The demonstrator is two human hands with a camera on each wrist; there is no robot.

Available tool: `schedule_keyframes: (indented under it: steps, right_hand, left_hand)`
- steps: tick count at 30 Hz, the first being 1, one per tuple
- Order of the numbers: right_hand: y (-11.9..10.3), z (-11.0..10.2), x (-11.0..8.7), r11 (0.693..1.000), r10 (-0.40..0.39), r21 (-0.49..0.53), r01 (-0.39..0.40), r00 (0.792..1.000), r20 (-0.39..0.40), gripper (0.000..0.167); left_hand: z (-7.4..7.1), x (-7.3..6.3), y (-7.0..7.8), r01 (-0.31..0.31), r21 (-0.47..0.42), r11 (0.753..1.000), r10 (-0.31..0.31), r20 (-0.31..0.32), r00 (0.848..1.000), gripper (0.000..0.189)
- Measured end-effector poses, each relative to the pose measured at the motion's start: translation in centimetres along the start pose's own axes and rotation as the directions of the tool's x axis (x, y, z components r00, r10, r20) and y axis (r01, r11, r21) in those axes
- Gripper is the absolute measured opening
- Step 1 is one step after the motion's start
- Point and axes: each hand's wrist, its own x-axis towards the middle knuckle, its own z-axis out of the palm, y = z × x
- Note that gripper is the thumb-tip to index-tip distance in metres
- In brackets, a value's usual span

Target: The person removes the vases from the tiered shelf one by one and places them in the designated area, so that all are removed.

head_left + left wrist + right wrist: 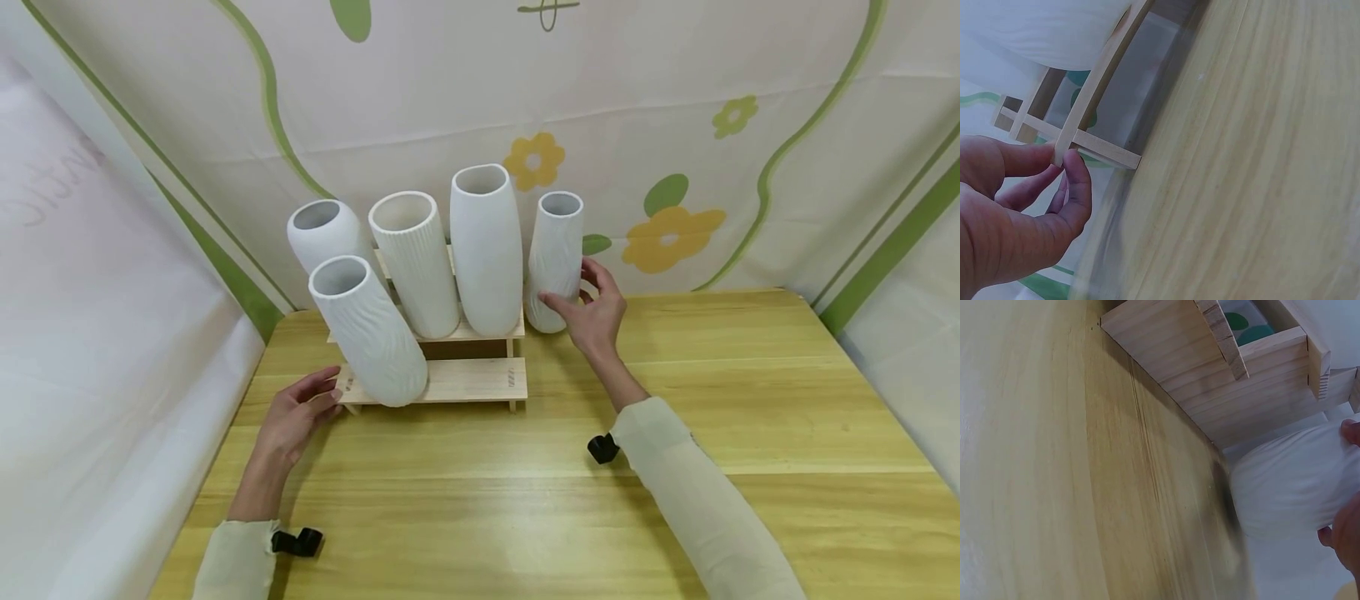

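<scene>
My left hand (288,417) pinches the left end of the front step of a tiered wooden stand (472,379); in the left wrist view thumb and fingers (1079,194) close on the board's end. My right hand (597,315) grips a slim white textured vase (555,250) just right of the stand, thumb in front. The right wrist view shows that vase's base (1266,494) close to the tabletop; whether it touches is unclear. On the front step, at its left, stands a wavy-patterned white vase (371,342).
Behind it on the stand are a rounded white vase (330,237), a ribbed vase (420,267) and a tall smooth vase (487,250). The wooden table (480,517) meets a printed cloth backdrop (420,83) behind the stand. White cloth (97,333) hangs at the left.
</scene>
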Motion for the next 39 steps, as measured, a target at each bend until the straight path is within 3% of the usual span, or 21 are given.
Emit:
schedule_keyframes:
  steps: [20,30,39]
  right_hand:
    - [0.8,0.1,0.1,0.999,-0.002,-0.039,0.003,1.0,0.014,0.077]
    - [1.2,-0.8,0.7,0.999,-0.009,-0.052,0.015,0.993,0.117,0.078]
    - [1.4,-1.0,0.1,0.996,0.006,-0.084,0.003,0.994,0.107,0.08]
  left_hand:
    - [-0.1,0.1,-0.2,-0.007,-0.021,1.0,0.007,0.007,1.0,0.054]
    - [-0.1,0.0,-0.1,-0.001,-0.025,1.0,0.001,0.003,1.0,0.053]
    - [0.0,0.1,-0.1,-0.005,-0.024,1.0,0.005,0.008,1.0,0.055]
